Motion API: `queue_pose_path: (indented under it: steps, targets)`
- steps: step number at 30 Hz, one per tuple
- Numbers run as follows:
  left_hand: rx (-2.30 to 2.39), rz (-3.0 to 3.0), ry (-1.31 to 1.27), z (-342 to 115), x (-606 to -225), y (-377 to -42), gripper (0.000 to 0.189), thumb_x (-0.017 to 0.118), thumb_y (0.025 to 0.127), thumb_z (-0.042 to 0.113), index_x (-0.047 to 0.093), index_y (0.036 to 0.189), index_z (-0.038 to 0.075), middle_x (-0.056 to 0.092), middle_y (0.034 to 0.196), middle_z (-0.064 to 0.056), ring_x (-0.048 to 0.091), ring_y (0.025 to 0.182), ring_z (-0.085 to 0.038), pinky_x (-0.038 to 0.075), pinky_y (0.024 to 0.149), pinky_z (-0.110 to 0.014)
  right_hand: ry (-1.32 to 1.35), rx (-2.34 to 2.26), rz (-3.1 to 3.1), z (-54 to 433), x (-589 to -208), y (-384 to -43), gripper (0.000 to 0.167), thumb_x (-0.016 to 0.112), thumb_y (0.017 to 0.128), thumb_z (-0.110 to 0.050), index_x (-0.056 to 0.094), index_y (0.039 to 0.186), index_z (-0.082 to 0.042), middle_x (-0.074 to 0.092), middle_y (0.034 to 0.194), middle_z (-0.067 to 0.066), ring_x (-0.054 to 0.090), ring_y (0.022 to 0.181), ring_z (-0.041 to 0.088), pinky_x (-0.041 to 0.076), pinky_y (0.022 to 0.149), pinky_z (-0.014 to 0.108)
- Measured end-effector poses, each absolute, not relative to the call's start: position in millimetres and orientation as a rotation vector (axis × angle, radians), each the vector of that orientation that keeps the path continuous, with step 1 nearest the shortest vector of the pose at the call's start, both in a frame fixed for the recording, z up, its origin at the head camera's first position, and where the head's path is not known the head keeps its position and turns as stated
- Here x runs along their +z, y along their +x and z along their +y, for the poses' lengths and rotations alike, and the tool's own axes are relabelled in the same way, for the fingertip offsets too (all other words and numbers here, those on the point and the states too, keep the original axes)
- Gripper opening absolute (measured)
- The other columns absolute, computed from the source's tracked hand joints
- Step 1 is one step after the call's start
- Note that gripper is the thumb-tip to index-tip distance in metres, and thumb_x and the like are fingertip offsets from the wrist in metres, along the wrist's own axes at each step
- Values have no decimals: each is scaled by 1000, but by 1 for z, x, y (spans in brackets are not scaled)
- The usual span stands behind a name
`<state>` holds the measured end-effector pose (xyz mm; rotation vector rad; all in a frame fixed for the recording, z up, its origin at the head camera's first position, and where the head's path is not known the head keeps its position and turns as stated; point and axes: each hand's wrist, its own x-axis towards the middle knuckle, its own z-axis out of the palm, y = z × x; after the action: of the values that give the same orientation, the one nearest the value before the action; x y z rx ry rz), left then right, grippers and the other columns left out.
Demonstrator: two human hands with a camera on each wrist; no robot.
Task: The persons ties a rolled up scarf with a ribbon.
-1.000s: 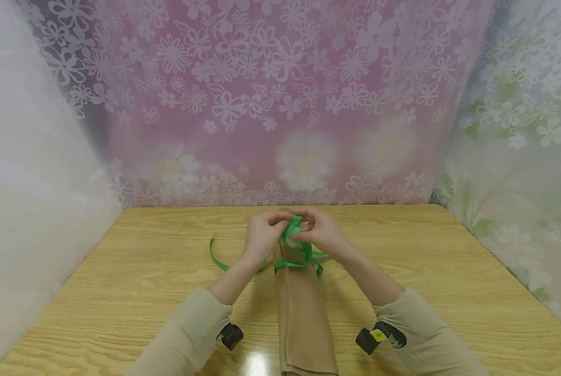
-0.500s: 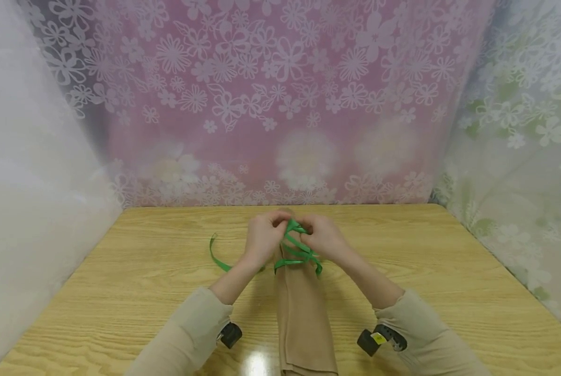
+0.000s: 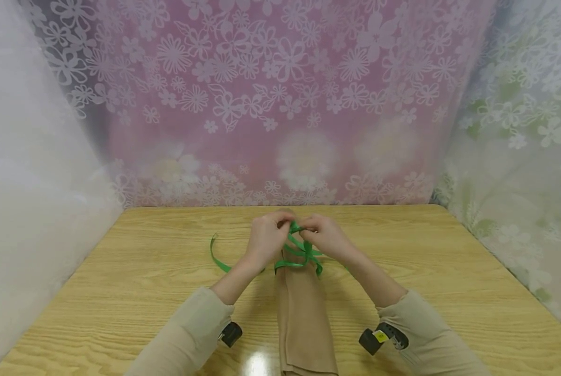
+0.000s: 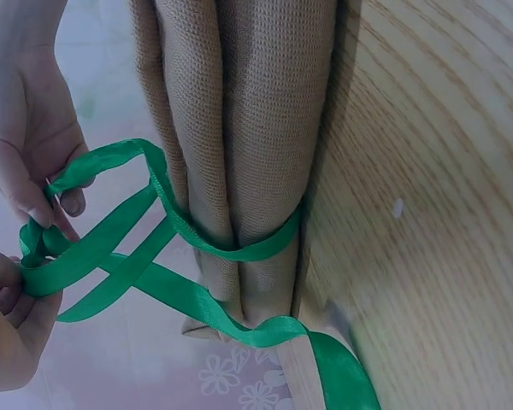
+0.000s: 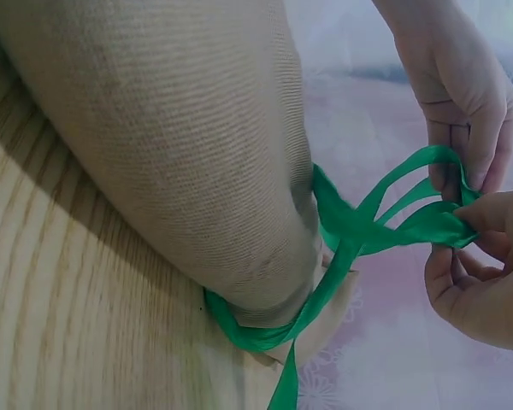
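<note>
A rolled tan woven cloth (image 3: 304, 318) lies lengthwise on the table, its far end under the hands. A green ribbon (image 3: 292, 263) runs round it near that end and rises in crossed loops. My left hand (image 3: 267, 237) pinches the ribbon above the roll. From the other side my right hand (image 3: 328, 239) pinches it between thumb and fingers. In the left wrist view the fingertips of both hands nearly meet on a gathered twist of ribbon (image 4: 38, 243). The right wrist view has the ribbon loops (image 5: 393, 218) stretching from the roll up to the fingers.
A loose ribbon tail (image 3: 217, 256) curls on the wooden table (image 3: 167, 292) left of my left hand. A pink flowered sheet (image 3: 280, 104) hangs behind the table, with pale sheets at both sides. Black wrist cameras hang under both sleeves.
My right hand has drawn back from a more spread grasp to a close pinch on the ribbon. The raised ribbon has sunk slightly and tightened between the hands. The cloth has stayed put.
</note>
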<state>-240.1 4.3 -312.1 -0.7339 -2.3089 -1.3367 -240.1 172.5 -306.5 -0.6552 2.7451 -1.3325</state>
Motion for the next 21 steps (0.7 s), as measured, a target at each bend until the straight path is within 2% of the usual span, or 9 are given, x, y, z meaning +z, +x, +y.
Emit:
queue_pose_path:
  steps: [3, 6, 7, 9, 14, 21]
  targets:
    - [-1360, -2305, -731, 4, -312, -241, 16, 55, 88, -4, 70, 93, -3, 69, 91, -14, 36, 39, -4, 33, 42, -16, -610, -1419, 2678, 173, -308, -242, 26, 52, 92, -9, 66, 112, -1, 55, 123, 11, 54, 103, 28, 44, 88, 46]
    - [-1391, -2302, -721, 3, -312, -241, 15, 56, 89, -3, 70, 93, -3, 69, 91, -14, 51, 47, -9, 38, 45, -15, -582, -1498, 2613, 172, -310, -243, 25, 52, 92, -9, 65, 112, -1, 53, 127, 10, 52, 110, 32, 37, 95, 55]
    - [-1401, -2302, -719, 3, -311, -241, 15, 55, 89, -3, 70, 93, -4, 69, 90, -14, 51, 48, -10, 38, 45, -15, -581, -1523, 2593, 172, -310, -243, 25, 52, 93, -9, 65, 113, 0, 54, 127, 11, 51, 112, 32, 35, 96, 56]
    - [-1411, -2304, -722, 2, -311, -241, 16, 55, 89, -3, 69, 94, -4, 69, 90, -14, 49, 45, -10, 35, 42, -15, -574, -1578, 2543, 172, -311, -243, 26, 51, 93, -8, 65, 113, 1, 58, 122, 13, 53, 110, 32, 34, 97, 56]
    - [-1387, -2298, -744, 1, -311, -242, 17, 53, 88, -6, 68, 94, -6, 69, 92, -16, 31, 35, -4, 27, 36, -15, -556, -1693, 2402, 172, -311, -243, 28, 48, 94, -8, 61, 116, 3, 64, 105, 19, 55, 106, 29, 33, 99, 53]
    - [-1377, -2276, -713, 2, -313, -243, 17, 53, 88, -6, 70, 93, -3, 69, 90, -14, 33, 37, -5, 30, 39, -16, -522, -1694, 2372, 174, -312, -243, 36, 44, 94, -8, 50, 127, 4, 64, 106, 17, 60, 99, 33, 33, 100, 53]
